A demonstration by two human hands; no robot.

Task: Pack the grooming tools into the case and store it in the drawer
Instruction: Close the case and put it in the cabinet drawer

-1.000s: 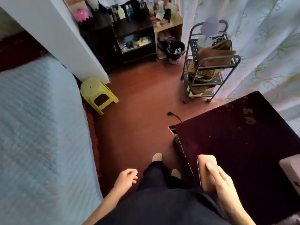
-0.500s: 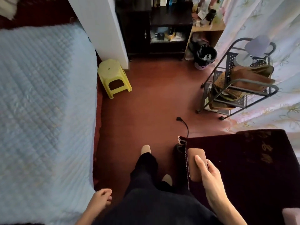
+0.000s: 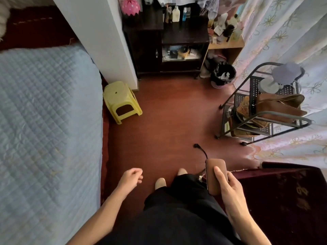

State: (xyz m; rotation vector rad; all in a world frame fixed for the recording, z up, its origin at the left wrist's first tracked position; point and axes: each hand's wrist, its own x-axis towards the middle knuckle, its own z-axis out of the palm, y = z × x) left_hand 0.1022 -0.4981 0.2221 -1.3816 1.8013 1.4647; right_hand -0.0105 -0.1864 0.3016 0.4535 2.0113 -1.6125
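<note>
A closed brown grooming case (image 3: pixel 215 169), oblong with rounded corners, is gripped in my right hand (image 3: pixel 230 188) at the lower right, thumb lying across its top. It hangs in the air above the floor, just left of the dark red covered table (image 3: pixel 283 200). My left hand (image 3: pixel 131 177) hovers at the lower middle with loosely curled fingers and nothing in it. No grooming tools are visible outside the case. A dark cabinet (image 3: pixel 166 41) stands at the far wall; no drawer front is clearly made out.
A bed with a pale blue quilt (image 3: pixel 44 129) fills the left. A yellow stool (image 3: pixel 122 101) stands by a white wall. A metal cart (image 3: pixel 265 106) with bags, a black bin (image 3: pixel 223 74) and a floor cable (image 3: pixel 200 149) lie right. Curtains hang behind.
My right hand has lifted the case off the dark red table and carried it left, over the floor. My left hand rose into view. The view swung left and forward.
</note>
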